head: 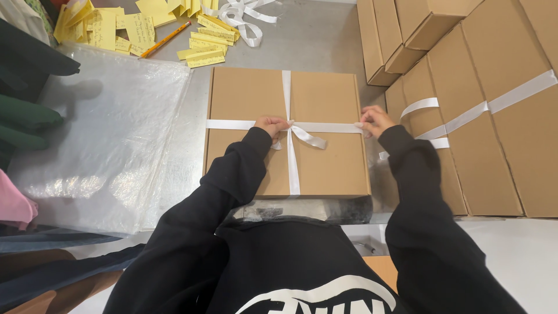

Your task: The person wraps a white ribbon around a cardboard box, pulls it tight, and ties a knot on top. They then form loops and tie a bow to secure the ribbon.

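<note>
A grey metal bench [325,40] fills the view from above. On its right side lie stacked flat brown cardboard boxes [494,145], some banded with white ribbon. On its left lies a large sheet of clear bubble wrap [110,134]. In the middle sits 1 flat brown cardboard box [250,99], wrapped by a white ribbon [286,87] that crosses it lengthwise and sideways, with a loose loop at the crossing. A person in black sleeves leans over it. The left hand [271,125] rests on the ribbon crossing, its grip closed, pinching the ribbon there. The right hand [375,120] is at the box's right edge, its grip closed on the sideways ribbon band. At the far edge lie yellow paper notes [104,29], a coil of spare white ribbon [247,17] and an orange pencil [165,39].
</note>
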